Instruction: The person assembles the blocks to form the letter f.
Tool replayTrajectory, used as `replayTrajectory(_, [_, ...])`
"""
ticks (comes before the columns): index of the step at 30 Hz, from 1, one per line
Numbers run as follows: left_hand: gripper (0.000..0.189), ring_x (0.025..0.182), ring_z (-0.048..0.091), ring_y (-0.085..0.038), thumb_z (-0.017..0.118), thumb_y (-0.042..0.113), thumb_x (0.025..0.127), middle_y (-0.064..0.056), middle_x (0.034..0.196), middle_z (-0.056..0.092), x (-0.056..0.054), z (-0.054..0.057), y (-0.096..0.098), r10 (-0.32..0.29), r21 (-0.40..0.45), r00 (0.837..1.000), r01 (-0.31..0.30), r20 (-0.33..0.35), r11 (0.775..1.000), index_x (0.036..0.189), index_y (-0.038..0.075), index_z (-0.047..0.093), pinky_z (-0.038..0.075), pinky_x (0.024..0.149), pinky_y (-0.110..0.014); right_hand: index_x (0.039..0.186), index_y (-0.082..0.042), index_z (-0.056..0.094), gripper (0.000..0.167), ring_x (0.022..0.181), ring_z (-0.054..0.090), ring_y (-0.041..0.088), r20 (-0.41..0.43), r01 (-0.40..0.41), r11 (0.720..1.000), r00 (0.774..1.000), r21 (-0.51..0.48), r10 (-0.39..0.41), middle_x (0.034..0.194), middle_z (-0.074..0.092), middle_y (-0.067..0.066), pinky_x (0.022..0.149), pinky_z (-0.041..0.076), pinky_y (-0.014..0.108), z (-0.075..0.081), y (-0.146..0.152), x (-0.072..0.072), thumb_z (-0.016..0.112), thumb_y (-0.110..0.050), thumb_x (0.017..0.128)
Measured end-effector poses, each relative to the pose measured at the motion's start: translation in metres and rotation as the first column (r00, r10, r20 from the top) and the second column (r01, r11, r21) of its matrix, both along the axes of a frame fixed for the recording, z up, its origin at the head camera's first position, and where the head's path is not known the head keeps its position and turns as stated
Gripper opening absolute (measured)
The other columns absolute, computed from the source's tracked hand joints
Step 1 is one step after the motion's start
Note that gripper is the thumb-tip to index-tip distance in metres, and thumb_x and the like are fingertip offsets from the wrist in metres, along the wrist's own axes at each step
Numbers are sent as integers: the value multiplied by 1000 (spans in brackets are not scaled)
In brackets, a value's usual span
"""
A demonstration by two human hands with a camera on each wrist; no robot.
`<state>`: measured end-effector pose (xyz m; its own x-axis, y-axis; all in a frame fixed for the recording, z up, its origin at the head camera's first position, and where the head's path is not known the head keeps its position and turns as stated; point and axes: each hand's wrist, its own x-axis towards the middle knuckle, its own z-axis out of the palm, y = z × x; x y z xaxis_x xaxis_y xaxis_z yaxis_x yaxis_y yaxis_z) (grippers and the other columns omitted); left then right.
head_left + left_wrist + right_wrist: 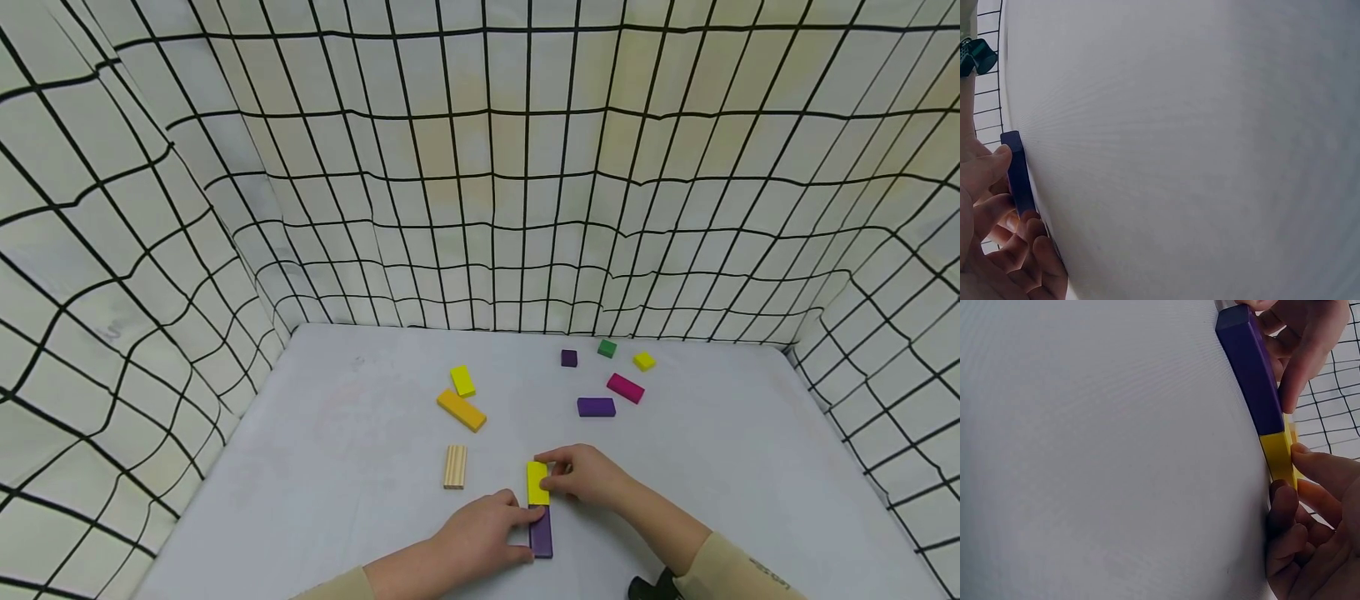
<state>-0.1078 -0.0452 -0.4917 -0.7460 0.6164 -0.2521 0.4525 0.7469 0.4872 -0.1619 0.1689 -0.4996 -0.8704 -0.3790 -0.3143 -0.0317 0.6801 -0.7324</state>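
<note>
A long purple block [541, 533] lies flat on the white table, end to end with a yellow block [537, 482]. My left hand [483, 533] pinches the purple block, with thumb at its near end and index finger near the joint. The far end of the yellow block is held between the thumb and fingers of my right hand [588, 475]. In the right wrist view the purple block [1250, 369] and yellow block [1279, 453] meet with no visible gap. The left wrist view shows only the purple block [1019, 178] beside the fingers.
Left of the hands lies a ridged natural-wood piece [455, 467], with an orange block [461, 410] and another yellow block [462, 381] behind. Farther right are a violet block [596, 407], a magenta block [626, 388] and several small cubes. Black netting [487, 175] surrounds the table's back and sides.
</note>
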Motion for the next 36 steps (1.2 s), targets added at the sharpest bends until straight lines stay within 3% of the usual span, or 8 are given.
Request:
replayTrajectory(18, [58, 79, 51, -1, 80, 44, 81, 10, 102, 59, -1, -3, 0, 11, -8, 1000, -12, -14, 1000, 136, 32, 61, 49, 73, -24, 130, -15, 67, 42, 63, 53, 15, 2, -22, 1000, 1000, -15, 22, 80, 60, -3, 57, 44, 25, 1, 1, 0, 74, -26, 90])
replayTrajectory(28, [62, 77, 50, -2, 80, 45, 81, 10, 101, 59, -1, -3, 0, 20, -32, 1000, -20, -10, 999, 137, 29, 61, 48, 70, -23, 130, -16, 67, 42, 63, 53, 16, 2, -18, 999, 1000, -26, 18, 80, 60, -2, 58, 45, 26, 2, 1, 1, 74, -25, 90])
replayTrajectory(36, [62, 76, 50, -2, 79, 46, 81, 9, 99, 58, -1, -3, 0, 11, -34, 999, -13, -34, 999, 138, 29, 61, 48, 70, -23, 130, -19, 67, 41, 64, 56, 16, -41, -19, 1000, 999, -11, 19, 81, 62, -4, 60, 48, 28, 7, 4, -7, 74, -27, 90])
